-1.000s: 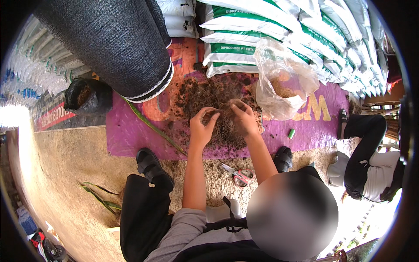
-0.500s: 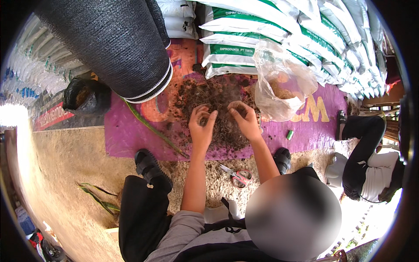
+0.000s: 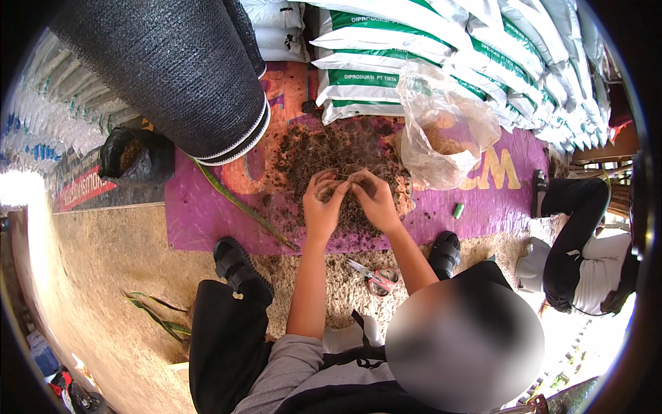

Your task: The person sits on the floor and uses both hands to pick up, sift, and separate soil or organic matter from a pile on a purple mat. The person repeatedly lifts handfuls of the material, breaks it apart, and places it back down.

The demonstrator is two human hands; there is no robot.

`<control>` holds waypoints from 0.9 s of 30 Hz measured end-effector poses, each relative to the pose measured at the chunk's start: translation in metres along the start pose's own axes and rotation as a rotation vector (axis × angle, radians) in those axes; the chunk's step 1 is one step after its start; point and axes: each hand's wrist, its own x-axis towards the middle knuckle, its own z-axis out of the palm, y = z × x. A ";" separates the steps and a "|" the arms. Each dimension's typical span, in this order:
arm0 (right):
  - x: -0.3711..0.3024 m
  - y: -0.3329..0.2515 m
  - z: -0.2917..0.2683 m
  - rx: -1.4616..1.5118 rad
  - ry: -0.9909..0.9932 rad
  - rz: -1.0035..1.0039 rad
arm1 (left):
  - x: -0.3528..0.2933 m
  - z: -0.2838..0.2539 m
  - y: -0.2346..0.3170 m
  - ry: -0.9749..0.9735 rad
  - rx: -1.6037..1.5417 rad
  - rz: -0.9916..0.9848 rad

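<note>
Over a dark heap of soil and tangled fibrous roots point(image 3: 324, 155), both my hands have come close together, fingertips almost meeting. My left hand point(image 3: 324, 205) is curled, its thumb and fingers pinching thin roots. Beside it, my right hand point(image 3: 374, 199) pinches at the same fine strands, thumb and index pressed together. The strands are so thin that their ends are hard to make out. Below the hands, scissors point(image 3: 378, 279) with red-and-grey handles lie on the ground, blades partly spread. A long green leaf point(image 3: 238, 202) rests left of the heap.
A purple printed sheet point(image 3: 200, 231) lies beneath the soil. Behind are stacked white-and-green sacks point(image 3: 362, 83), a clear plastic bag point(image 3: 448, 138) of brown fibre and a large black mesh roll point(image 3: 172, 76). A black bag point(image 3: 134, 155) stands left; a small green cylinder point(image 3: 458, 211) lies right. Another person point(image 3: 576, 241) sits at far right.
My hands have moved toward each other, from apart over the heap to nearly touching. The right hand has shifted left and its fingers have closed into a pinch.
</note>
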 end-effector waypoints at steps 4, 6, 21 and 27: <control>-0.002 -0.001 0.005 -0.038 0.107 -0.026 | -0.005 0.004 0.002 0.139 0.237 0.250; -0.003 -0.005 0.006 -0.025 0.191 -0.031 | -0.004 0.003 -0.001 0.227 0.228 0.306; -0.002 -0.005 -0.011 -0.168 0.112 -0.022 | -0.008 0.001 -0.009 -0.220 0.180 0.032; -0.003 0.010 -0.014 -0.071 0.199 0.089 | -0.008 -0.001 -0.002 -0.267 0.216 -0.041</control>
